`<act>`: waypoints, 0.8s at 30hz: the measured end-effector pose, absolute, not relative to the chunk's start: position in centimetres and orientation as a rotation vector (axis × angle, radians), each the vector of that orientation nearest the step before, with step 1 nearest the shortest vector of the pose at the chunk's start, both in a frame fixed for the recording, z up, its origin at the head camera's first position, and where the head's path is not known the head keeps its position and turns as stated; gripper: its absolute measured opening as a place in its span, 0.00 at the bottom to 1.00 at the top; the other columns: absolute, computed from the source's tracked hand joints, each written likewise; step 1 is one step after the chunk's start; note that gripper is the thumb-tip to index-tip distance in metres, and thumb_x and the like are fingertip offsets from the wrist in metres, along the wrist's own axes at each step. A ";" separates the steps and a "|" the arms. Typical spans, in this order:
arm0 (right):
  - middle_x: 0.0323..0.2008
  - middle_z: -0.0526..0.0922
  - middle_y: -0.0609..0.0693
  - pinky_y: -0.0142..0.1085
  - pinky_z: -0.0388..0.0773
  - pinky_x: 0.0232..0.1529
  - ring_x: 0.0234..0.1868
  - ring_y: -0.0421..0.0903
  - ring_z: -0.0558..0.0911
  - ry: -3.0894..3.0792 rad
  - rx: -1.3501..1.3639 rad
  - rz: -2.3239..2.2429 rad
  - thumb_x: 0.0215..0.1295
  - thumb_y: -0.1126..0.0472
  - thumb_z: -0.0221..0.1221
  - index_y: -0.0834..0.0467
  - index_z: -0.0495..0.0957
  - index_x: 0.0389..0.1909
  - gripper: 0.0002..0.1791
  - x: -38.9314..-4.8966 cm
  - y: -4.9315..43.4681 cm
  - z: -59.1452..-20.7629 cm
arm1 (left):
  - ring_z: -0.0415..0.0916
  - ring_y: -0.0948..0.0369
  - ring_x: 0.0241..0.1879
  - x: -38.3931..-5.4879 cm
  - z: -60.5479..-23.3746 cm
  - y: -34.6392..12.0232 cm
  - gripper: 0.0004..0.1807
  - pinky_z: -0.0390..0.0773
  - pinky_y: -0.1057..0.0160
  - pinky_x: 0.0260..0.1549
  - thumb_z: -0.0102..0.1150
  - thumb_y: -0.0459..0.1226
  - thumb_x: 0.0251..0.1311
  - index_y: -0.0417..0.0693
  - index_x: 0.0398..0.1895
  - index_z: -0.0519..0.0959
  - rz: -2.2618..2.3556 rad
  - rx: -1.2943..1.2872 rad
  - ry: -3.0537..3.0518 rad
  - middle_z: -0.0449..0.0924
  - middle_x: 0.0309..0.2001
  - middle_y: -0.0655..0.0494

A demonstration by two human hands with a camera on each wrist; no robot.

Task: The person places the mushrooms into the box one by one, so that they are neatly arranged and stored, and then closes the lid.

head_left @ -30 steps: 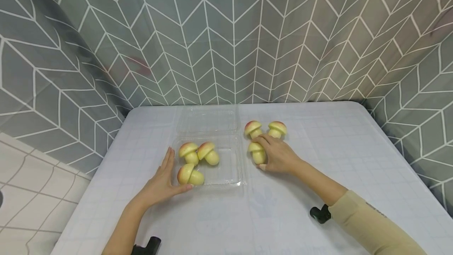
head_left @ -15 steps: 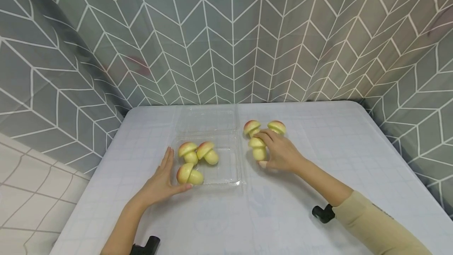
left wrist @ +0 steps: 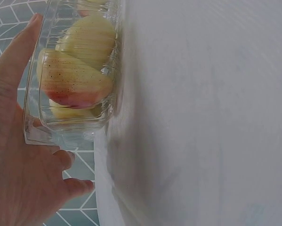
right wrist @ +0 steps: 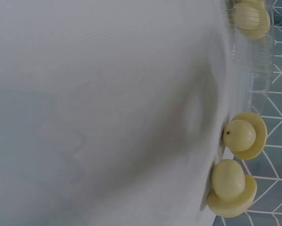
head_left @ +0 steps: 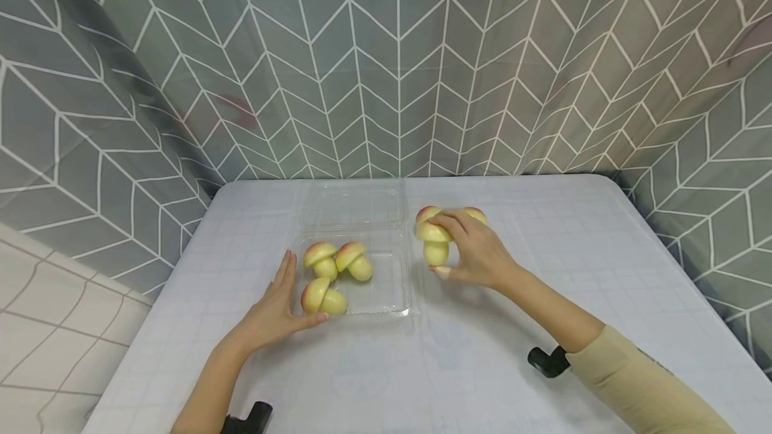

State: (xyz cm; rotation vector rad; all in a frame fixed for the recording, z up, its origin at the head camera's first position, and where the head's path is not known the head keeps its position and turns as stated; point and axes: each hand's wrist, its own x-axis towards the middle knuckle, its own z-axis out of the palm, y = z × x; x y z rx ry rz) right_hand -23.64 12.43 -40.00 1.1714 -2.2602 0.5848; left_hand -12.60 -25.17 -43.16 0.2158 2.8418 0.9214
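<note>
My right hand (head_left: 476, 253) holds a yellow mushroom-shaped piece (head_left: 435, 250) between fingertips on its cap and the thumb under its stem. Behind it, two similar mushrooms, one at the left (head_left: 427, 213) and one at the right (head_left: 476, 213), are partly hidden; the right wrist view shows their stems (right wrist: 239, 135), but not the hand. My left hand (head_left: 277, 313) lies along the left side of a clear plastic box (head_left: 386, 280), fingers straight, thumb at the front corner. Three mushrooms with red-tinged caps, such as the front one (head_left: 324, 298), lie in the box's left half.
The box's clear lid (head_left: 354, 205) lies folded back flat behind it. A pale cloth (head_left: 374, 380) covers the table, with a grey patterned curtain (head_left: 374, 72) around its back and sides. Black wrist devices show at the right forearm (head_left: 547, 362) and left forearm (head_left: 252, 417).
The right hand has lifted its mushroom and moved it back and slightly left, so it now overlaps the two behind. The left hand and the box have stayed put.
</note>
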 end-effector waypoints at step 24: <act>0.53 0.76 0.54 0.45 0.73 0.48 0.53 0.51 0.77 -2.101 1.255 0.633 0.33 0.49 0.78 0.59 0.70 0.57 0.46 -23.3 10.3 -38.1 | 0.37 0.34 0.71 -12.6 -43.1 -25.2 0.70 0.55 0.30 0.59 0.66 0.64 0.46 0.37 0.75 0.30 0.921 0.223 2.852 0.25 0.76 0.43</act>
